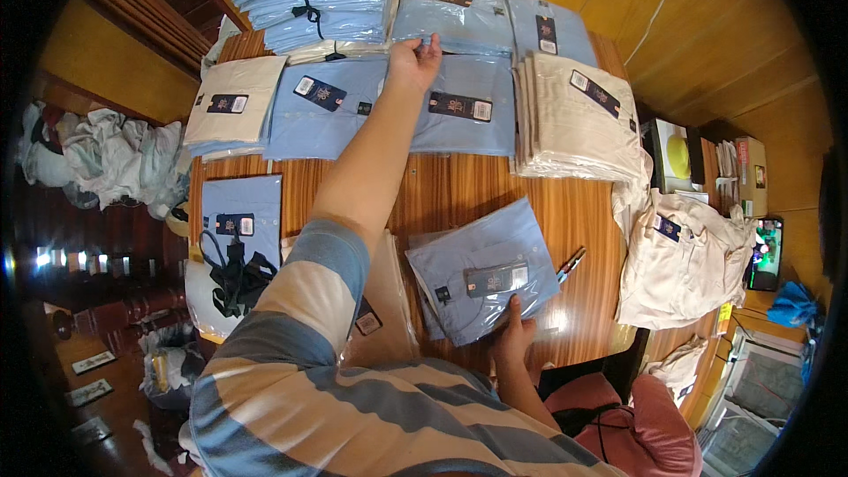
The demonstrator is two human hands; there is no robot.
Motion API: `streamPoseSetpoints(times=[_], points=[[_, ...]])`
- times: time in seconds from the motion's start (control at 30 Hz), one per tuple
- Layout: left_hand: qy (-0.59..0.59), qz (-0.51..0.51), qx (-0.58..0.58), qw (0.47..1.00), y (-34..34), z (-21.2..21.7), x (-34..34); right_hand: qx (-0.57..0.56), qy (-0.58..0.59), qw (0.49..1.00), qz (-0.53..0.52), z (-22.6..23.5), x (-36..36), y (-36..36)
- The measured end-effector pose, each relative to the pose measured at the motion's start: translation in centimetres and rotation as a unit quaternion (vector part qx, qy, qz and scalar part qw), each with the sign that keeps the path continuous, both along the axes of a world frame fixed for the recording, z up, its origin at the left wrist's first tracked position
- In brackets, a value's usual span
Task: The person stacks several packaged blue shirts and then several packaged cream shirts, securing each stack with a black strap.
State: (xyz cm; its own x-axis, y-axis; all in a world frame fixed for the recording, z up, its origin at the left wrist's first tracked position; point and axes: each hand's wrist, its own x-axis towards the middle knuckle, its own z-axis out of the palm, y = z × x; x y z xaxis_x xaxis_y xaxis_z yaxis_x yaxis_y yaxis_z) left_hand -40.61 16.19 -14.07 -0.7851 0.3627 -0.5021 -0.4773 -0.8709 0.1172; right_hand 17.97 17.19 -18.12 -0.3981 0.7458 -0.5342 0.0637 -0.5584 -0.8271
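Note:
My right hand [514, 336] grips the near edge of a folded blue garment in a clear bag [459, 256], thumb on top and fingers hidden beneath. This bagged garment has a dark tag and lies tilted over the striped wooden table [468, 178]. Stretched far forward, my left hand [417, 62] is at the border between a front stack of bagged blue garments [464, 79] and a back stack [450, 22]. Its fingers look curled together; what they hold, if anything, is hidden. Another front blue stack [327, 128] lies beside my left forearm.
Tall tied blue packs [305, 0] rise at back left. Beige stacks [565, 137] [225, 88] flank the front row. A marker-like pen [571, 263] lies right of the held bag. Black straps [234, 278] lie at left, a loose beige garment [680, 274] at right.

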Motion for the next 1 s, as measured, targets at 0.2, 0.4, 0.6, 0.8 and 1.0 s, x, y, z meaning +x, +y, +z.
streamPoseSetpoints(times=[0.2, 0.4, 0.6, 0.8, 1.0], points=[[0.118, -0.032, -0.034, 0.992, 1.7, 0.9, 0.2, 0.003, -0.004, 1.0, 0.023, 1.0, -0.1, 0.5], [0.15, -0.126, -0.303, 0.933, 2.7, 4.0, 0.3, -0.002, -0.01, 1.0, 0.01, 1.4, -0.1, 0.4], [0.019, 0.074, -0.159, 0.984, 4.1, 2.3, -0.6, -0.003, 0.021, 1.0, 0.016, 1.5, -0.4, 0.2], [-0.065, 0.13, -0.138, 0.98, 5.7, 2.0, -0.3, -0.005, 0.014, 1.0, 0.022, 0.5, 0.4, 0.7], [-0.018, 0.059, -0.28, 0.958, 5.4, 3.2, 0.6, -0.008, 0.023, 1.0, 0.02, 1.2, 0.2, 0.2]])
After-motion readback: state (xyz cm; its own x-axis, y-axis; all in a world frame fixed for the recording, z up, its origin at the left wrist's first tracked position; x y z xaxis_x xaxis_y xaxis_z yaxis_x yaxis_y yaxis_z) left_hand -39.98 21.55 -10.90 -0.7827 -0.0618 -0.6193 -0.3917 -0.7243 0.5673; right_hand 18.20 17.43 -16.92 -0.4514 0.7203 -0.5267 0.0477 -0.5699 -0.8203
